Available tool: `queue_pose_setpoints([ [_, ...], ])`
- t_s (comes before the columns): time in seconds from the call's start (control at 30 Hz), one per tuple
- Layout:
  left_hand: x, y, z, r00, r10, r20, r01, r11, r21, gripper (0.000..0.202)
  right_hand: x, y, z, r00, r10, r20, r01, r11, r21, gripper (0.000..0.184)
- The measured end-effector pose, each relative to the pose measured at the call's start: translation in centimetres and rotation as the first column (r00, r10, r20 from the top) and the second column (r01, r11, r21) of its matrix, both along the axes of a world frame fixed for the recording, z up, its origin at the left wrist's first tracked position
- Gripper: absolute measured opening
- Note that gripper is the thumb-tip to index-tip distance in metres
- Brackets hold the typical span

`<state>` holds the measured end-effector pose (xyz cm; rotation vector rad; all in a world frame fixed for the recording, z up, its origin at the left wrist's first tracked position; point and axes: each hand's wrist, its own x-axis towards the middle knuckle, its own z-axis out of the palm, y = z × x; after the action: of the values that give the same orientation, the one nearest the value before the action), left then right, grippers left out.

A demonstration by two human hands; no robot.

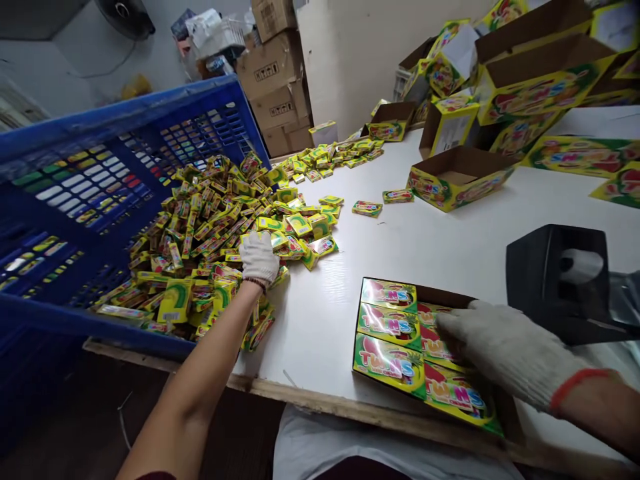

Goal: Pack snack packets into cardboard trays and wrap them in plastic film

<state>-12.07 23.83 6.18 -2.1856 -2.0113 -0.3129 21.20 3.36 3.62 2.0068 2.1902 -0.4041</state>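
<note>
My left hand (259, 257), in a white knitted glove, reaches into a heap of small yellow-green packs (220, 220) at the mouth of a blue crate. Its fingers are curled down, and whatever lies under them is hidden. On the right, my gloved right hand (510, 347) lies over an open display box (445, 293) near the table's front edge. Its fingers are stretched across the TWINS packs (390, 325) standing in rows inside. The palm and some fingertips are hidden, and part of the box's right side is covered by the hand.
The blue crate (100, 113) lies tipped at the left of the white table (325, 320). A black tape dispenser (550, 280) stands right of the filled box. An open display box (460, 177) and stacked display boxes (545, 87) occupy the back right. Brown cartons (273, 73) stand behind.
</note>
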Motion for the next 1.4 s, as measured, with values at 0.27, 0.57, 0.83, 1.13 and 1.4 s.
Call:
queue_pose_setpoints([
  [0.27, 1.2, -0.1, 1.1, 0.931, -0.095, 0.352, 0.106, 0.994, -0.011, 0.024, -1.0, 0.6, 1.7, 0.995, 0.067, 0.073, -0.06, 0.994, -0.092, 0.022],
  [0.57, 10.3, -5.7, -0.1, 0.619, -0.445, 0.647, 0.575, 0.818, 0.012, 0.022, -1.4, 1.7, 6.9, 0.876, -0.153, -0.457, 0.24, 0.961, 0.139, 0.025],
  [0.83, 13.3, -0.7, -4.2, 0.692, -0.367, 0.622, 0.587, 0.787, -0.19, 0.011, 3.5, 5.7, 4.4, 0.97, -0.07, -0.232, 0.128, 0.961, 0.245, 0.038],
  [1.13, 14.5, -10.6, -1.6, 0.398, -0.691, 0.604, 0.778, 0.603, 0.176, 0.025, 1.0, 15.3, -2.7, 0.852, 0.518, 0.082, -0.523, 0.849, 0.071, 0.037],
  [1.4, 11.9, -15.8, -4.4, 0.528, -0.822, 0.215, 0.849, 0.507, -0.147, 0.068, 3.8, 13.6, -3.2, 0.969, 0.248, 0.0, -0.248, 0.968, 0.029, 0.042],
])
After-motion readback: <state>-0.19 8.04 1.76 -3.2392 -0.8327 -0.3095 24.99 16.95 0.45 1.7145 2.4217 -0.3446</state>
